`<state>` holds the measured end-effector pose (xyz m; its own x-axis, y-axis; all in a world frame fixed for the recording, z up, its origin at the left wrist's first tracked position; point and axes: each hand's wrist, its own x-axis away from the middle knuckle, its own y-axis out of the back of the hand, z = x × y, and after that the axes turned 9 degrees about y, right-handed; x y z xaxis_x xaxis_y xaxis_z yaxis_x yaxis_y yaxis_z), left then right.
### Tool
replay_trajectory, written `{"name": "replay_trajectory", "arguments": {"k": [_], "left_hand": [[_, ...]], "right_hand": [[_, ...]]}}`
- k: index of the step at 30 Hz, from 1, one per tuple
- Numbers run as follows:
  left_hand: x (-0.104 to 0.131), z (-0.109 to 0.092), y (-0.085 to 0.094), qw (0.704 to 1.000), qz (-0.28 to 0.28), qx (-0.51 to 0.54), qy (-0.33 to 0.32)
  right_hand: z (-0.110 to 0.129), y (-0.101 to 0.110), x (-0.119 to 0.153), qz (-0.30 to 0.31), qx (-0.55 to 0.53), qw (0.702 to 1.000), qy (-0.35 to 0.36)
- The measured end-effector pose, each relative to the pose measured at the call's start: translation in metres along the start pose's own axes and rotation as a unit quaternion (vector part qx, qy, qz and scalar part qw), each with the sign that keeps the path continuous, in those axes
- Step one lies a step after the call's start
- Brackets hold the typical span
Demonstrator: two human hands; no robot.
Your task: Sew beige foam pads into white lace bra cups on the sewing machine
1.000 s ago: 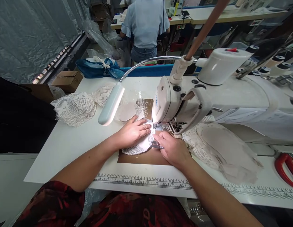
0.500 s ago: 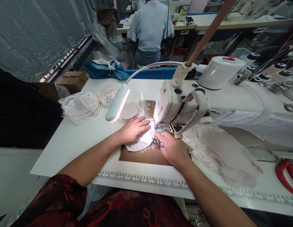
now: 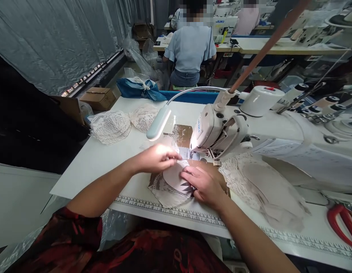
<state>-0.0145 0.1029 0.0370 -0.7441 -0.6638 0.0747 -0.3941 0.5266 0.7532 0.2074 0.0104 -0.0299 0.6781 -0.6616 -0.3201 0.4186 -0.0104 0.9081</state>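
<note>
A white lace piece with a smooth pale oval panel (image 3: pixel 173 178) lies in front of the sewing machine (image 3: pixel 206 127), away from the needle area. At its upper edge my left hand (image 3: pixel 156 157) is closed, thumb and fingers pinching the fabric; that hand is slightly blurred. My right hand (image 3: pixel 204 184) is curled around small thread snips (image 3: pixel 186 187), whose dark blades point left over the panel. Its fingertips also press on the fabric. The handles of the snips are hidden in the palm.
Lace pieces are stacked (image 3: pixel 110 127) at the table's left. More lace and pale fabric (image 3: pixel 261 189) lies right, under the machine arm. A lamp head (image 3: pixel 159 123) overhangs the work. Red-handled scissors (image 3: pixel 342 223) lie far right. A printed ruler (image 3: pixel 164 208) runs along the front edge.
The lace piece has come away from the needle towards me and now lies nearer the front edge. My left hand went from flat on it to pinching its upper edge.
</note>
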Motion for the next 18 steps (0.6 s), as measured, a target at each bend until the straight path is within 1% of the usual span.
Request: {"name": "replay_trajectory", "arguments": {"k": [2,3,4,5,6,8,9,12,14,18], "left_hand": [[-0.012,0.008,0.005,0.995,-0.091,-0.019,0.041],[-0.021,0.014,0.006,0.991,-0.120,-0.047,0.046],[-0.030,0.020,0.005,0.987,-0.128,-0.085,0.039],[-0.038,0.026,0.004,0.985,-0.119,-0.120,0.033],[-0.044,0.032,0.002,0.984,-0.095,-0.148,0.032],[-0.052,0.041,-0.003,0.983,-0.052,-0.168,0.047],[-0.053,0.044,-0.004,0.984,-0.040,-0.164,0.058],[-0.044,0.046,-0.008,0.986,-0.037,-0.142,0.081],[-0.033,0.043,-0.009,0.987,-0.047,-0.130,0.080],[-0.011,0.032,-0.015,0.995,-0.057,-0.032,0.069]], "right_hand": [[0.002,0.002,-0.001,0.034,-0.012,0.999,0.016],[0.003,0.003,-0.001,0.043,-0.022,0.999,0.020],[0.003,0.003,-0.001,0.044,-0.031,0.998,0.022],[0.003,0.004,-0.001,0.042,-0.039,0.998,0.022],[0.002,0.004,0.000,0.038,-0.045,0.998,0.020],[-0.001,0.005,0.003,0.023,-0.053,0.998,0.016],[-0.002,0.005,0.005,0.018,-0.058,0.998,0.009],[-0.005,0.006,0.010,0.021,-0.067,0.997,-0.029],[-0.006,0.007,0.011,0.032,-0.071,0.995,-0.057],[-0.007,0.010,0.010,0.021,-0.111,0.989,-0.094]]}}
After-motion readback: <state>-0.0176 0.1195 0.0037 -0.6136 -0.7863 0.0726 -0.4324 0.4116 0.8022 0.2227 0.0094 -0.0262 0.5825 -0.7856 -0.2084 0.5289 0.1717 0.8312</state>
